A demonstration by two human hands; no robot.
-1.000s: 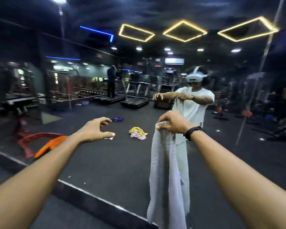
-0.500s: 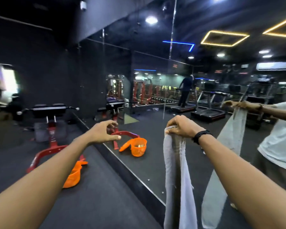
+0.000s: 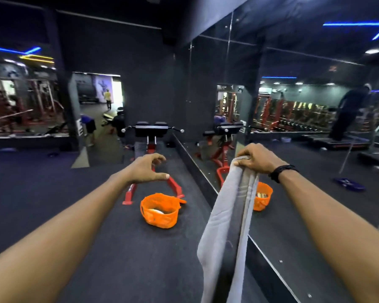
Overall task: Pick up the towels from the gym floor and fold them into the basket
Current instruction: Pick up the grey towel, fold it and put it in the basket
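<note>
Now the view has swung left since half a second ago: the orange basket [image 3: 159, 212], then lying off to the left of the left hand beside the red frame, sits on the dark floor [image 3: 109, 248] below and between the two outstretched hands, upright, with something pale inside. The right hand [image 3: 255, 158] still grips the top edge of the grey towel [image 3: 225, 226], fingers curled round the bunched cloth, as before; the towel hangs straight down from the grip, out past the bottom of the picture. The left hand [image 3: 148, 169] holds nothing, thumb and fingers half curled and spread apart, level with the grip and well to its left. Beyond the left hand stands a red exercise bench [image 3: 150, 136], its feet just behind the basket. Right of the grip runs a wall mirror [image 3: 293, 127], showing a second basket image partly hidden by the hanging towel. A black wristband [image 3: 281, 171] circles the right wrist
</note>
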